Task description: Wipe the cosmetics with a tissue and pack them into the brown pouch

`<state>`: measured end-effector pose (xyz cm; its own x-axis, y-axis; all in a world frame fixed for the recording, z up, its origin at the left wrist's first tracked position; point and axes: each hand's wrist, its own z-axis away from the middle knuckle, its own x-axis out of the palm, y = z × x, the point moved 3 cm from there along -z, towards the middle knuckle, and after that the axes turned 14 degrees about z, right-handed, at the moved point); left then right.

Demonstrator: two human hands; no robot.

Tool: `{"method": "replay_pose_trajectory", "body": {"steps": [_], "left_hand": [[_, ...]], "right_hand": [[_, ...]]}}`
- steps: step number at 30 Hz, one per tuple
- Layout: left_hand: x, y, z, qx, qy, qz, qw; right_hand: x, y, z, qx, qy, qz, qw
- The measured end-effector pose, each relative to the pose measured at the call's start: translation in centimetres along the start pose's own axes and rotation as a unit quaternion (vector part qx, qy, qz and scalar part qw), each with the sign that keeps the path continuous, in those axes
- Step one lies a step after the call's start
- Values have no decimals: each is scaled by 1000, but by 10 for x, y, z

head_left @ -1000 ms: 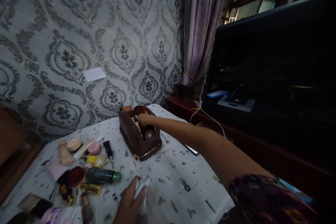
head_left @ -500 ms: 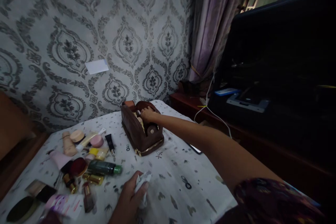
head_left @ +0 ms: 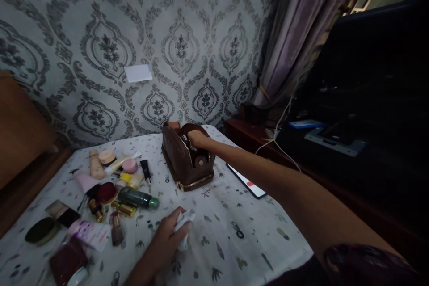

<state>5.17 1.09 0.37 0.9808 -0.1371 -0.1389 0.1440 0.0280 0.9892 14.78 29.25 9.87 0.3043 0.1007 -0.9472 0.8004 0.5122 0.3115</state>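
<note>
A brown makeup bag [head_left: 174, 156] stands unzipped on the patterned white cloth, a round brown item showing in its mouth. My right hand [head_left: 198, 138] reaches into it from the right, knuckles up and fingers curled; their tips and whatever they grip are hidden inside. Low in the middle, my left hand [head_left: 169, 232] is closed on a crumpled white tissue [head_left: 184, 225], just above the cloth. To its left lie several cosmetics, among them a dark green bottle [head_left: 136, 197], a gold tube [head_left: 123, 208], a pink jar [head_left: 130, 166] and a black tube [head_left: 146, 172].
A phone [head_left: 248, 182] with a lit screen lies right of the bag, partly under my right forearm. Farther right are a white cable [head_left: 284, 149] and a large black screen [head_left: 378, 76]. A dark red bottle [head_left: 69, 261] lies at the front left. A patterned wall rises behind.
My view has shifted, so the bag and cosmetics sit a little differently in frame. The right hand stays in the bag, its fingers now deeper out of sight. The left hand still grips the tissue.
</note>
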Motion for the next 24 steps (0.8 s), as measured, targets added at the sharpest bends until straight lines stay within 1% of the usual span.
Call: {"method": "replay_pose_trajectory", "body": {"steps": [3, 11, 15, 18, 21, 24], "left_hand": [[-1, 1, 1, -3, 9, 1, 1000], [1, 3, 2, -1, -17, 25, 1000], [1, 3, 4, -6, -6, 38, 999], [0, -1, 5, -23, 20, 42, 999], [-1, -6, 4, -32, 36, 42, 998], [-2, -15, 3, -42, 34, 35, 998]], "right_hand": [[0, -2, 2, 1, 7, 8, 1000], [0, -4, 4, -16, 12, 26, 999], [-3, -5, 5, -22, 16, 41, 999], [-6, -7, 8, -29, 29, 53, 998], [-7, -13, 14, -56, 60, 62, 995], [-7, -22, 18, -110, 94, 59, 988]]}}
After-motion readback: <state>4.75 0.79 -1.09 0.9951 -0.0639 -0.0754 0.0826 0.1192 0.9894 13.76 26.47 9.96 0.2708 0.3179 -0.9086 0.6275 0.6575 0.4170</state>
